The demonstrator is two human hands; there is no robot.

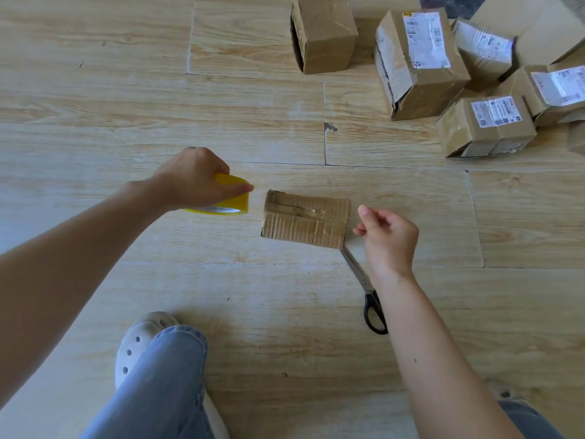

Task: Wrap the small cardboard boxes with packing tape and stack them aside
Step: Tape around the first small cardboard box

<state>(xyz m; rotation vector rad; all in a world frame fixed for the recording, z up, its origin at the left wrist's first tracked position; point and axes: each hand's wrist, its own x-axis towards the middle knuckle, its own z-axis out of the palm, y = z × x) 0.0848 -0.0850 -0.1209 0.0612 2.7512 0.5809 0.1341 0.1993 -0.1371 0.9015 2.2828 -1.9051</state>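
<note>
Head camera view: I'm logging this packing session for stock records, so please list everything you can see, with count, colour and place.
cardboard box: one, brown, on the floor at centre, between the hands
tape roll: one, yellow, left of that box, in the left hand
other boxes: at least six, brown, several with white labels, clustered on the floor at upper right
scissors: one pair, silver blades and black handles, on the floor, tips at the central box's near right corner
floor: light wood-look planks
shoe: one, white, bottom left
trouser legs: two, blue denim, bottom edge
left hand: grips the tape roll
right hand: loosely curled, beside the box's right end, holding nothing visible
</note>
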